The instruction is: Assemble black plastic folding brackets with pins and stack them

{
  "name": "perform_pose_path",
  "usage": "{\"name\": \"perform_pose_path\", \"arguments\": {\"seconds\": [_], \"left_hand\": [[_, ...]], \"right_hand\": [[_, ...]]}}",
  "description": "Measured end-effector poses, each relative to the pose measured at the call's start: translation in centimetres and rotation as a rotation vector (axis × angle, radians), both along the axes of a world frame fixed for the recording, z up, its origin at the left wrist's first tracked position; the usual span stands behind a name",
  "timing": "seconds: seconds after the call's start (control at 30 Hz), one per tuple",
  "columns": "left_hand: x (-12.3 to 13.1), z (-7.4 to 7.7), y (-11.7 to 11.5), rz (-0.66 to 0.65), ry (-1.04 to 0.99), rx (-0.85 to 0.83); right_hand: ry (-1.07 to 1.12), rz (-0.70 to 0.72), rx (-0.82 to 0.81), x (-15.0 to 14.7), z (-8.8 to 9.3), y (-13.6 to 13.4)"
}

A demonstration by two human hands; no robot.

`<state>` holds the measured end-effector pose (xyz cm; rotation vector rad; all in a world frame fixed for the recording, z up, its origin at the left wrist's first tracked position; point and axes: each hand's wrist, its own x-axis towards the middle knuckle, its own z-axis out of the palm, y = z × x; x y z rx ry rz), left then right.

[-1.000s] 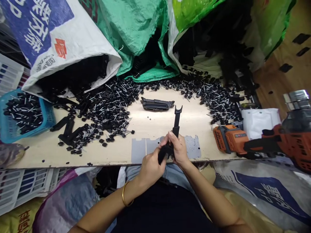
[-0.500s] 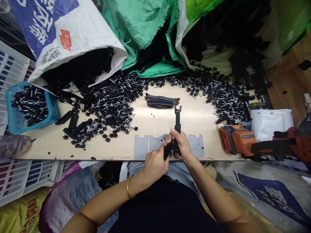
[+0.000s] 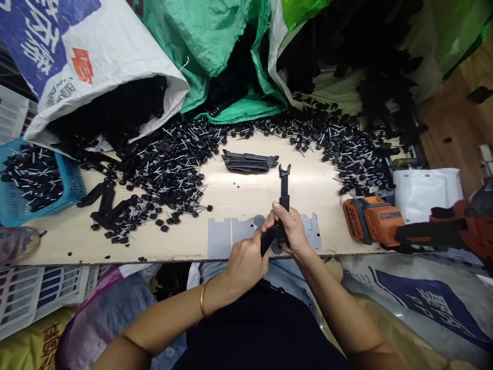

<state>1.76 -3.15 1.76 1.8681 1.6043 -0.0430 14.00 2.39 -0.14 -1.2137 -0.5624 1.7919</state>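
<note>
Near the table's front edge, my right hand is closed around a long black plastic part with a forked tip that points away from me. My left hand grips a second black piece slanting against the first, and the fingers of both hands meet there. How the two pieces join is hidden by the fingers. Beyond my hands lies a small stack of similar black plastic parts with forked ends, set crosswise on the wooden table.
Heaps of black-headed metal pins spread left, back and right. A blue basket of pins stands at left. An orange cordless tool lies at right by a white packet. Open sacks line the back. Grey patches mark the front edge.
The whole view has shifted slightly, so the table items sit a little further left. My hands keep the same grip, and the forked part has turned slightly.
</note>
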Motion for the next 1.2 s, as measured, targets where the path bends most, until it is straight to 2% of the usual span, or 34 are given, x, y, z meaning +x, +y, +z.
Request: {"name": "perform_pose_path", "arguments": {"seconds": [0.4, 0.6, 0.77, 0.9, 1.0, 1.07, 1.1, 1.2], "left_hand": [[0.3, -0.4, 1.9, 0.026, -0.016, 0.041], [0.2, -0.3, 2.4, -0.026, -0.046, -0.073], [0.6, 0.0, 2.6, 0.034, -0.037, -0.074], [0.4, -0.1, 3.1, -0.031, -0.049, -0.091], [-0.3, -0.9, 4.7, -0.114, -0.095, -0.099], [-0.8, -1.6, 6.4, -0.199, -0.11, -0.112], [-1.1, -1.8, 7.3, -0.249, -0.092, -0.103], [-1.8, -2.2, 9.5, -0.337, 0.051, -0.001]], "right_hand": [[-0.049, -0.343, 0.034, -1.8, -0.5, 0.4], [0.008, -0.25, -0.013, -1.6, -0.8, 0.6], [-0.016, -0.369, 0.047, -1.9, -0.2, 0.6], [-0.032, -0.399, 0.059, -2.4, -0.5, 0.6], [-0.098, -0.42, 0.056, -1.7, -1.6, 0.6], [-0.2, -0.363, 0.046, -0.2, -2.4, 0.3], [-0.262, -0.273, 0.023, 0.9, -2.7, 0.1], [-0.453, 0.208, -0.072, 5.1, -2.6, -0.8]]}}
